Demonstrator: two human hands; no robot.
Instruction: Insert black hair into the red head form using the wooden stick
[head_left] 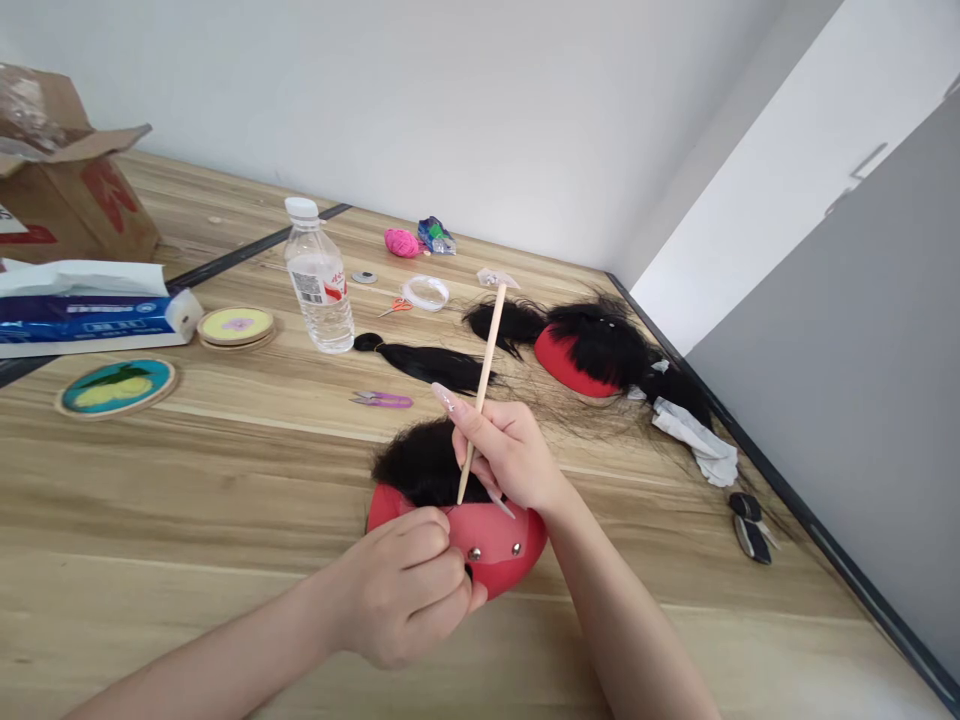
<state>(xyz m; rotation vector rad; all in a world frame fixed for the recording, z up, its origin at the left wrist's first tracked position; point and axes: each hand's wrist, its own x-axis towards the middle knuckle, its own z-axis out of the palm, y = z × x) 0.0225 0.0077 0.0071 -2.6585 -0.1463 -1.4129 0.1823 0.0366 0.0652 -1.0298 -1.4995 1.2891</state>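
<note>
A red dome-shaped form lies in front of me, covered partly by pale mesh with two round metal pins. Black hair spreads over its far side. My left hand is closed against the form's left side, fingers curled and fingertips partly hidden. In my right hand is a slim wooden-handled ventilating needle, slanted with its narrow end down at the border between hair and mesh. Its finest tip is too small to make out. The fingers of this hand are closed around the handle.
Beyond my hands lie purple thread snips, a tied black hair bundle and a water bottle. A second red form with black hair sits at right. Embroidery hoops, a tissue pack and a cardboard box stand left.
</note>
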